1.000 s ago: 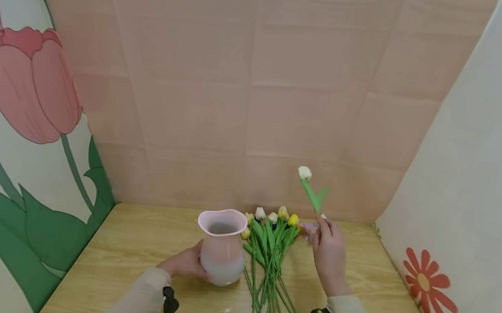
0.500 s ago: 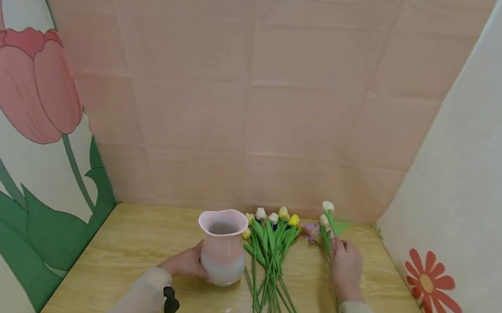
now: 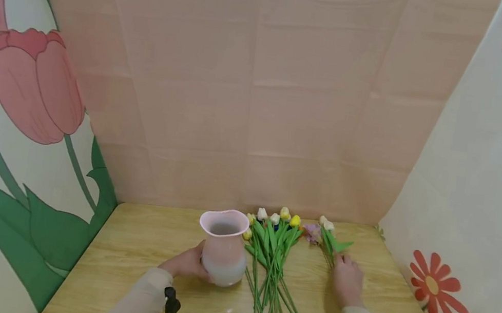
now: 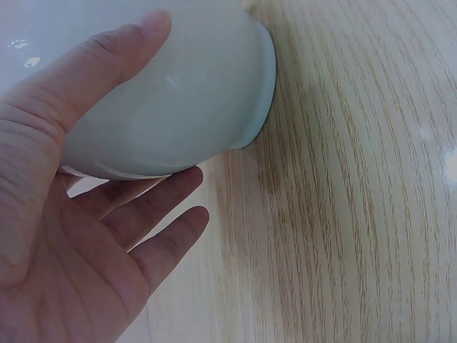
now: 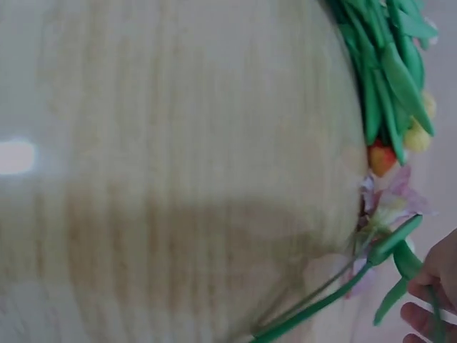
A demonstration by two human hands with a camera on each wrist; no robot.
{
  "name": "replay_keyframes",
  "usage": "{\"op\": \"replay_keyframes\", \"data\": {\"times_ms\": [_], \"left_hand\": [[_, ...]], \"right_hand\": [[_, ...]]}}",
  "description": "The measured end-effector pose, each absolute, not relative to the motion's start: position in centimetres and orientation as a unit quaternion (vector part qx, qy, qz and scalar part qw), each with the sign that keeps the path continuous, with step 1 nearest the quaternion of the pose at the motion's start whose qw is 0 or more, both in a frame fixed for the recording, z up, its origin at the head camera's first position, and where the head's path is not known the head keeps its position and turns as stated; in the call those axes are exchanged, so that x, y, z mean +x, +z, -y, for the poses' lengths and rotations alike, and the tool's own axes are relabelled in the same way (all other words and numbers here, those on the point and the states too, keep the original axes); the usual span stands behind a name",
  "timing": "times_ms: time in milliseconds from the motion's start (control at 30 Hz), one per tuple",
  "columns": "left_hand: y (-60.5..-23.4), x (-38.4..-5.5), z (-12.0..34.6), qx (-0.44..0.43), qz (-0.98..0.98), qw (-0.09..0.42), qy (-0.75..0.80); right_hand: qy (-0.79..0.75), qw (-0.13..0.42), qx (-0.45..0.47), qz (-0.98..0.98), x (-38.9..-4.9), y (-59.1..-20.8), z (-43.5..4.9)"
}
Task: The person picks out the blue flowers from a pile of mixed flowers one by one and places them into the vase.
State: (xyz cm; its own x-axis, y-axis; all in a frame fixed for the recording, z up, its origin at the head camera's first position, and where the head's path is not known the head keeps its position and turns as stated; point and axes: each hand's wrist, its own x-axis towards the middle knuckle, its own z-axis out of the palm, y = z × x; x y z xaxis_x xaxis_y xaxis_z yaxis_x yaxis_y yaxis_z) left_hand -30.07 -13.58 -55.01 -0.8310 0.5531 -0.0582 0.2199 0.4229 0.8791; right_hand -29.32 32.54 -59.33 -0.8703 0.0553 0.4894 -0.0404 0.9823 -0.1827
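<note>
My left hand (image 3: 185, 263) holds the pink-and-white vase (image 3: 223, 256) by its round lower body. In the left wrist view, the thumb lies across one side and the fingers touch the other. The vase stands with its wavy mouth facing up. To the right, my right hand (image 3: 348, 280) pinches the stem of a white tulip (image 3: 329, 225), low over the table. A second white tulip (image 3: 322, 219) lies right against it. In the right wrist view, curled fingers (image 5: 435, 275) grip a green stem; most of the hand is cut off by the frame.
A heap of tulips (image 3: 272, 252) with white and yellow heads lies between the hands, stems toward me. Purple flowers (image 3: 312, 232) lie at the back beside it. The wooden table (image 3: 144, 232) meets a pink backdrop (image 3: 245, 125) and painted side walls.
My right hand has moved right and down with the white tulip, from raised above the table to beside the other white tulip. My left hand and the vase have stayed nearly still.
</note>
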Motion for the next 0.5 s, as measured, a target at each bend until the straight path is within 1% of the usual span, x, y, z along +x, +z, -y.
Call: {"op": "replay_keyframes", "data": {"times_ms": [67,233,300,400,500], "left_hand": [[-55.1,-30.1,13.6,0.238,-0.825,0.170,0.484],[-55.3,-30.1,13.5,0.249,-0.829,0.161,0.474],[-55.3,-30.1,13.5,0.247,-0.830,0.163,0.474],[-55.4,-30.1,13.5,0.239,-0.827,0.165,0.481],[-55.4,-30.2,13.5,0.232,-0.828,0.165,0.484]], "right_hand": [[0.087,0.228,0.001,0.970,-29.2,-59.7,-32.6],[0.087,0.107,-0.021,0.990,-29.0,-60.5,-32.8],[0.090,0.074,-0.026,0.993,-29.0,-60.9,-33.0],[0.089,0.053,-0.026,0.994,-29.0,-61.4,-33.2],[0.088,0.050,-0.023,0.995,-28.9,-61.0,-33.1]]}}
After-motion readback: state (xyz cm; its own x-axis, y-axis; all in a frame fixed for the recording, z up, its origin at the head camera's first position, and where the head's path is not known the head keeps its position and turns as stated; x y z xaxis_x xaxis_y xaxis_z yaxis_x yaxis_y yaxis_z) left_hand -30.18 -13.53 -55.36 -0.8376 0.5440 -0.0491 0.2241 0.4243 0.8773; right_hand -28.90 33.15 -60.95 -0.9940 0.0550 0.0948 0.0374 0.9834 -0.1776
